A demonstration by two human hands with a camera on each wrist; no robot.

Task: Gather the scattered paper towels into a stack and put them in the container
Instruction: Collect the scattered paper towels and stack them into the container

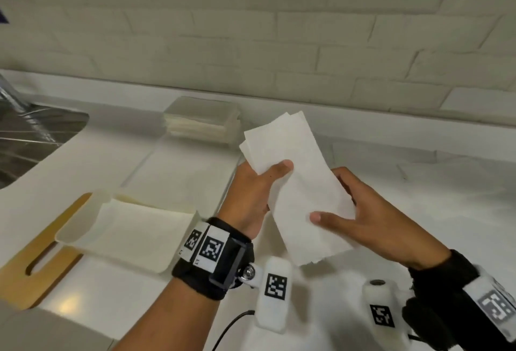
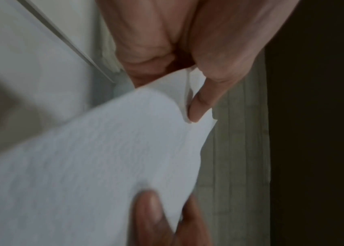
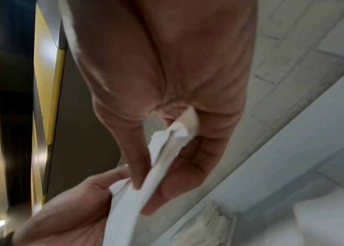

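A stack of white paper towels is held up above the white counter by both hands. My left hand grips its far left edge, thumb on top. My right hand pinches the near right side, thumb on top and fingers behind. In the left wrist view the towels fill the lower left under the left hand. The right wrist view shows the stack edge-on in the right hand. A cream open container lies at the lower left.
The cream container rests partly on a wooden cutting board. A clear box of stacked napkins stands by the tiled wall. A steel sink is at the far left. Faint flat white sheets seem to lie on the counter.
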